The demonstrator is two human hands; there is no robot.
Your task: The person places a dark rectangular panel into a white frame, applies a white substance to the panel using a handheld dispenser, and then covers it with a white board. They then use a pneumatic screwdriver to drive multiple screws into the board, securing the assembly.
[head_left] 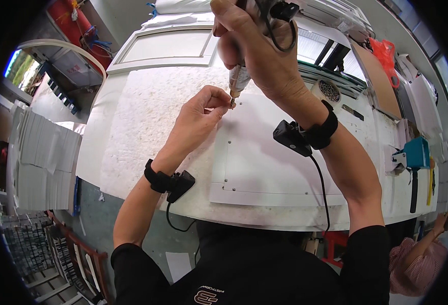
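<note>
My right hand [264, 56] is wrapped round a power screwdriver [240, 78], held almost upright with its tip pointing down. The tip meets the upper left corner area of a white framed panel [270, 157] lying flat on the worktable. At that tip, my left hand [198, 118] pinches with thumb and fingers; what lies between them is too small to make out. Several small screws stand along the panel's edges, one of them a screw [229, 142] on the left side and another screw [306, 193] near the front.
A bowl [314, 92] of small metal pieces stands right of the panel, near a dark flat tool [353, 112]. Another white frame [158, 47] lies at the back. A teal tool [417, 152] sits on the right. Stacked white boards [46, 157] are at left; another person [418, 264] is lower right.
</note>
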